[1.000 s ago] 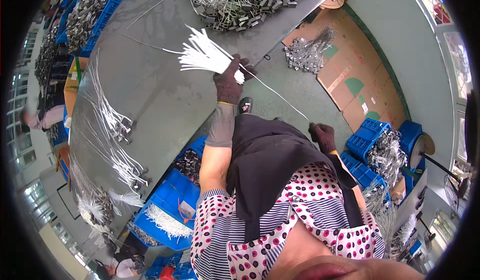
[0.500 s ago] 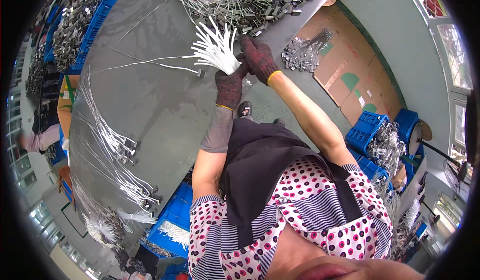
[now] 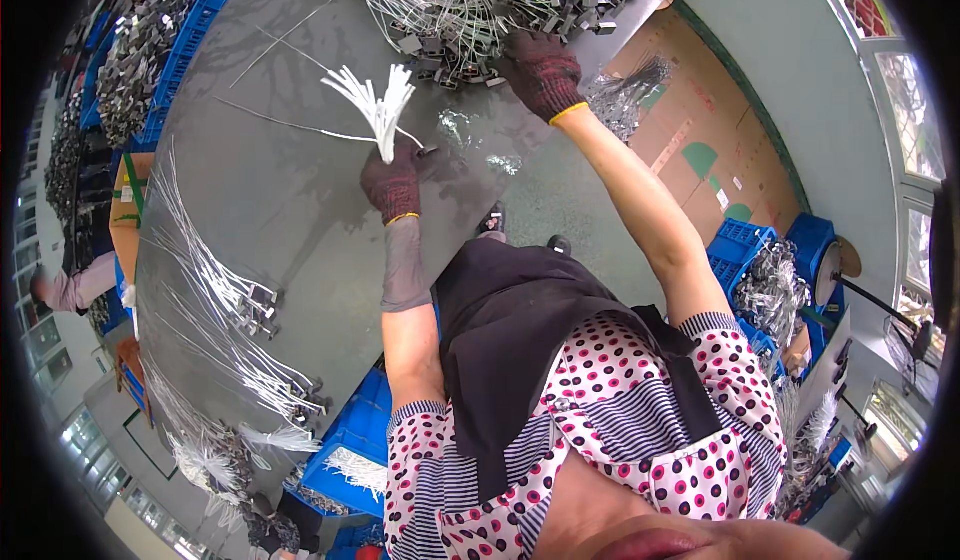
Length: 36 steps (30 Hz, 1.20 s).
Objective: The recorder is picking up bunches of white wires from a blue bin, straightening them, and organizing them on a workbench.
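Note:
Both my hands wear dark red knitted gloves with yellow cuffs. My left hand (image 3: 392,182) is closed around a bundle of short white tubes (image 3: 380,110), whose free ends fan out above the fist. Beside that fist, a thin wire with a white sleeve (image 3: 345,135) lies on the grey table, and a small dark block (image 3: 427,150) shows next to the fingers. My right hand (image 3: 545,75) reaches to the near edge of a heap of wires with small metal blocks (image 3: 450,5). Its fingertips are hidden against the heap, so their grip is unclear.
Sleeved wires lie in bunches (image 3: 235,285) along the left side of the grey table (image 3: 300,230). Blue crates (image 3: 185,60) of metal parts stand at far left, with another blue crate (image 3: 345,450) at lower left. Flattened cardboard (image 3: 690,140) and more blue crates (image 3: 740,245) are at right.
My hands have parted. The left has moved left and slightly down with the white tubes; the right has let go of the bundle and moved up and right to the heap.

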Available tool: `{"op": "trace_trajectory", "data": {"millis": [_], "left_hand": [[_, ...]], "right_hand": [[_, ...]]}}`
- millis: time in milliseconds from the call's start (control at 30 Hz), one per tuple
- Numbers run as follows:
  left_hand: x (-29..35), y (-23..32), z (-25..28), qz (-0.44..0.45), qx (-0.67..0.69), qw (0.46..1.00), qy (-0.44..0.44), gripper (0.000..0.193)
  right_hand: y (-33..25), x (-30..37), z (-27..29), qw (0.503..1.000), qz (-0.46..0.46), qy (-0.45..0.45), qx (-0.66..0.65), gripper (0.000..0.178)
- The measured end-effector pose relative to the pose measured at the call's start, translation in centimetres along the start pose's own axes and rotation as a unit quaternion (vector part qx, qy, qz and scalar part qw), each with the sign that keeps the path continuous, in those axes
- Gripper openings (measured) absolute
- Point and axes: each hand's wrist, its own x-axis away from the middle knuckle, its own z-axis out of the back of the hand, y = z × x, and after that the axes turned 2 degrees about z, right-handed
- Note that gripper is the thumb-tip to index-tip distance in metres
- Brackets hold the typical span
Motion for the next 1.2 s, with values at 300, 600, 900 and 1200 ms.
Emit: {"op": "trace_trajectory", "data": {"millis": [300,600,900,1200], "left_hand": [[7.0,3.5,-1.8,0.080,0.431,0.886,-0.152,0.024],[13.5,4.5,-8.9,0.118,0.531,0.770,-0.333,0.031],[15.2,6.8,-13.7,0.173,0.586,0.671,-0.420,0.022],[14.8,3.3,-15.5,0.154,0.561,0.702,-0.411,0.021]], "right_hand": [[2.9,9.5,2.3,0.826,-0.209,-0.059,-0.519,0.041],[9.5,22.2,5.4,0.887,-0.167,-0.093,-0.419,0.033],[16.2,47.9,9.8,0.816,-0.397,-0.251,-0.339,0.039],[20.9,58.5,8.6,0.899,-0.312,-0.146,-0.271,0.033]]}}
